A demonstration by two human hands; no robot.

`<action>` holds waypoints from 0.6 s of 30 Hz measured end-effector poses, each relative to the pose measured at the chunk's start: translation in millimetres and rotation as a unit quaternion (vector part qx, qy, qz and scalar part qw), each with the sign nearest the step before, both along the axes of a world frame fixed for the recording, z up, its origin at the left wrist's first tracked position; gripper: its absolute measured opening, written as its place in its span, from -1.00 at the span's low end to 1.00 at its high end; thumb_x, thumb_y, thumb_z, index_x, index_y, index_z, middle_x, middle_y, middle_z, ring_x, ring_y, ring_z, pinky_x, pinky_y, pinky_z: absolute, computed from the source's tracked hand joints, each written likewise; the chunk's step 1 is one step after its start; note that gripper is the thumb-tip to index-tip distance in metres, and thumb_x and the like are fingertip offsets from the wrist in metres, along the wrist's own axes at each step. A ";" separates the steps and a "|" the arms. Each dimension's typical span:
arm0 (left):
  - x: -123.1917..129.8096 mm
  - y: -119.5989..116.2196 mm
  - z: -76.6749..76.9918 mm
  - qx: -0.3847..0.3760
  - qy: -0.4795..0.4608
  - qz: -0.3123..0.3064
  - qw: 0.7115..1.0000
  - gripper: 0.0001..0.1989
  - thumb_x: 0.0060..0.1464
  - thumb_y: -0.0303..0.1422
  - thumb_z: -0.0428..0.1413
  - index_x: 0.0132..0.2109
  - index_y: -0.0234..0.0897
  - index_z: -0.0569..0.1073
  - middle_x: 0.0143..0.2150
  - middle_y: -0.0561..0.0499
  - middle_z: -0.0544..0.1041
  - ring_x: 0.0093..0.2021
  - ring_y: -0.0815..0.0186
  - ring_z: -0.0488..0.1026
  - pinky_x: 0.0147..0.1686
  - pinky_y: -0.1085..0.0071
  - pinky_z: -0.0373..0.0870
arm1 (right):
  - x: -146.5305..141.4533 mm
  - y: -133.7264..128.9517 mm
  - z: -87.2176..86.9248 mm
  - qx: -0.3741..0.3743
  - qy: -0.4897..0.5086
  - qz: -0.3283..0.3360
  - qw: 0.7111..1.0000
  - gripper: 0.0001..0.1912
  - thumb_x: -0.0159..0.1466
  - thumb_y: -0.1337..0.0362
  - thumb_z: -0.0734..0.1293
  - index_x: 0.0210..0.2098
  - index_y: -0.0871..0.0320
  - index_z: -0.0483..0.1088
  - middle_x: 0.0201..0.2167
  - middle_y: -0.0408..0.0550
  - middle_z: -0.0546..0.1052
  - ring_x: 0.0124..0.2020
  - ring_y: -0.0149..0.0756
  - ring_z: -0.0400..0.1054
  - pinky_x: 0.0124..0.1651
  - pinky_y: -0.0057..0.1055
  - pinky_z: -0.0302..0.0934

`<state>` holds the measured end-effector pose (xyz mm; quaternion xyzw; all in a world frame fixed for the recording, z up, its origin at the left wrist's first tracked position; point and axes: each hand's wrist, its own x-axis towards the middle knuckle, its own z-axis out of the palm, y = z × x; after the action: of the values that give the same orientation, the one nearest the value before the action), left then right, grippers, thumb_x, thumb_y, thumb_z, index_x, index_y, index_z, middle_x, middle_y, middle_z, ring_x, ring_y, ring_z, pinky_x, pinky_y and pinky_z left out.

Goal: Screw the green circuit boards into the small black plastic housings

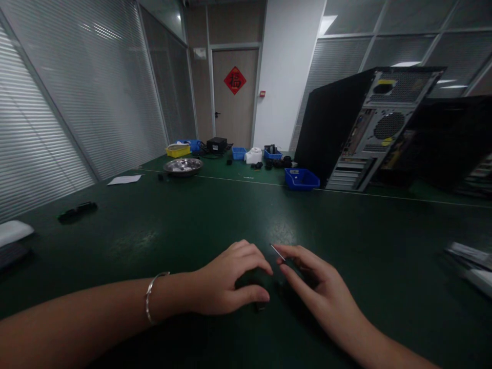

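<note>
My right hand pinches a small thin piece with a bright edge between thumb and fingertips, held above the green table. Seen nearly edge-on, its kind is unclear. To its left, my left hand hovers with curved fingers and the thumb held apart, nothing visible between them. A silvery bracelet circles that wrist. Just below the left thumb lies a small dark object, mostly lost in shadow. The fingertips of the two hands are close together but do not touch.
A metal bowl, a blue bin and a large black computer case stand farther back. White paper and a dark item lie left. Blurred light-coloured parts sit at the right edge.
</note>
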<state>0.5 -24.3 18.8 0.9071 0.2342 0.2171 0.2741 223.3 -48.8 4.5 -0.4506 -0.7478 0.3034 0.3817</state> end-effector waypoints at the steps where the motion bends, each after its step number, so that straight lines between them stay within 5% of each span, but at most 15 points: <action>1: 0.1 -0.8 0.2 0.010 0.014 0.012 1.000 -0.59 0.09 -0.13 0.16 0.01 -0.26 0.40 -0.07 -0.13 0.43 -0.09 0.15 0.32 -0.06 0.26 0.27 | -0.2 0.3 0.3 -0.002 -0.006 0.002 1.000 -0.76 0.32 0.28 0.25 -0.03 0.10 0.41 -0.16 -0.02 0.51 -0.10 -0.19 0.41 -0.08 -0.29 0.33; 5: 2.2 -2.7 -0.6 0.053 0.078 0.031 0.995 -0.36 -0.18 0.07 0.26 -0.09 -0.30 0.37 -0.16 -0.11 0.39 -0.22 0.17 0.28 -0.19 0.29 0.26 | -1.8 -1.2 3.9 -0.011 -0.061 0.002 0.998 -0.89 0.30 0.30 0.22 -0.19 0.14 0.34 -0.29 -0.05 0.49 -0.28 -0.22 0.41 -0.23 -0.29 0.31; 10: 2.3 -1.9 -2.1 0.039 0.091 0.037 0.994 -0.55 -0.02 -0.07 0.23 -0.12 -0.30 0.37 -0.18 -0.08 0.38 -0.21 0.18 0.28 -0.18 0.28 0.27 | -1.6 -8.6 12.2 -0.021 -0.171 0.005 0.985 -0.87 0.26 0.39 0.21 -0.20 0.08 0.23 -0.30 -0.09 0.46 -0.34 -0.23 0.39 -0.29 -0.30 0.25; 18: -2.9 6.8 -10.5 -0.059 -0.053 0.079 0.994 -0.60 0.08 -0.36 0.19 0.06 -0.30 0.35 -0.07 -0.10 0.34 -0.14 0.26 0.34 -0.12 0.33 0.36 | 0.7 -13.3 14.6 -0.045 -0.238 0.041 0.969 -0.74 0.18 0.37 0.29 -0.16 0.02 0.21 -0.28 -0.15 0.48 -0.33 -0.23 0.40 -0.35 -0.37 0.20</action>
<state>-2.4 -17.5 8.3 0.8555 0.3026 0.2715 0.3208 224.0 -62.1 19.1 -0.4951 -0.8208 0.2363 0.1592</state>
